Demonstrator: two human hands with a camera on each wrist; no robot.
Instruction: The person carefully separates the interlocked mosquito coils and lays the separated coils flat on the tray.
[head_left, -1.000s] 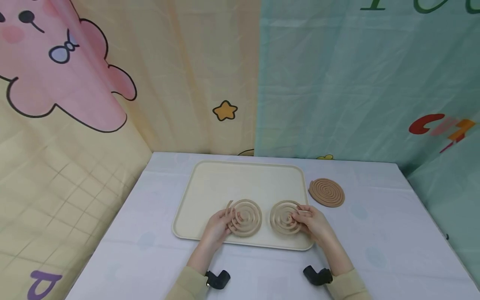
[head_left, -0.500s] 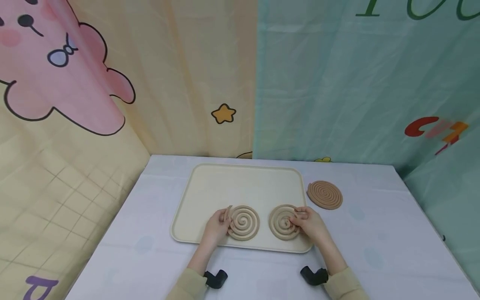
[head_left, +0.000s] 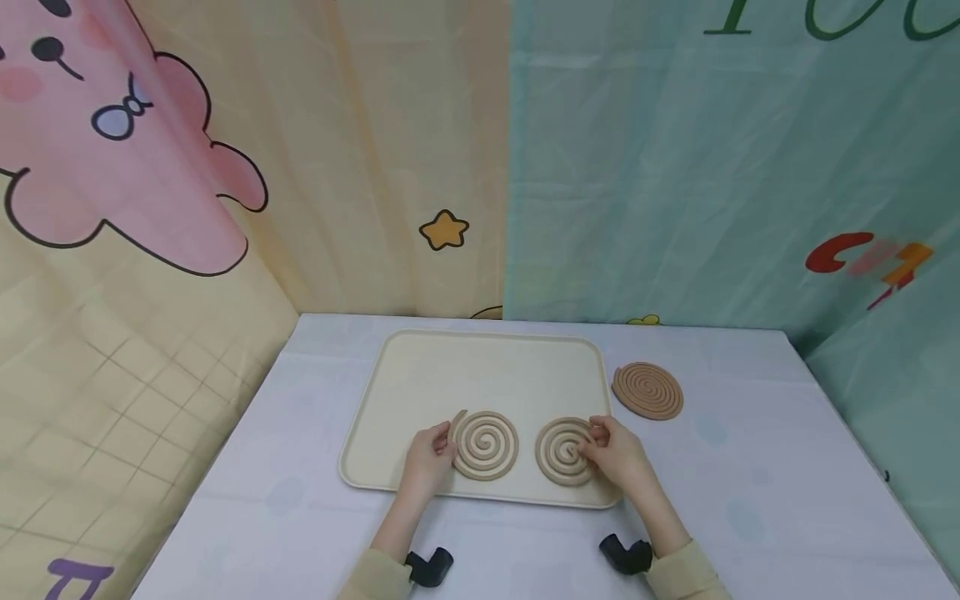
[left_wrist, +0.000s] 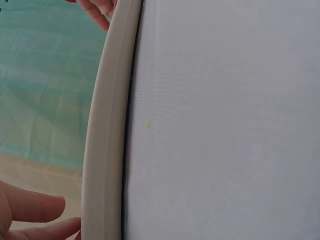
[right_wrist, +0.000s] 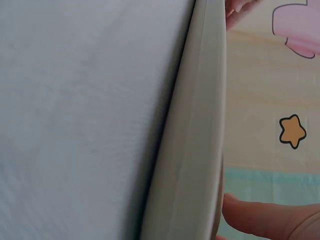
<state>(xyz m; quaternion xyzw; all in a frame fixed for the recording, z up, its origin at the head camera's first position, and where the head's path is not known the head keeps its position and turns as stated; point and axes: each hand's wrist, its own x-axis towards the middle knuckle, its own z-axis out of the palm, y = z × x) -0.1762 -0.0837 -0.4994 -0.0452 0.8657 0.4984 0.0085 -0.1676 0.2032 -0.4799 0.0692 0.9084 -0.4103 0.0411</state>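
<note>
Two pale tan mosquito coils lie at the near side of the cream tray (head_left: 480, 350) in the head view. Beside the left coil (head_left: 486, 446), at its outer edge and loose end, is my left hand (head_left: 429, 462), fingers bent, with the thumb and a finger slightly apart in the left wrist view. My right hand (head_left: 621, 457) holds the right coil (head_left: 558, 462) by its right side, the thumb lying over the rings. The fingers under that edge are partly hidden. In the right wrist view the tray rim (right_wrist: 192, 125) covers most of the coil.
A darker brown, tightly wound coil (head_left: 648, 391) lies on the white-covered table (head_left: 750, 467) to the right of the tray. Printed curtains (head_left: 390, 167) hang along the back and sides. A black wrist camera (head_left: 430, 568) sits on the left wrist, another (head_left: 626, 554) on the right.
Both coils have come down flatter onto the tray. My left fingers have drawn back from the left coil's rings to its outer edge. My right thumb has moved outward from the coil's centre.
</note>
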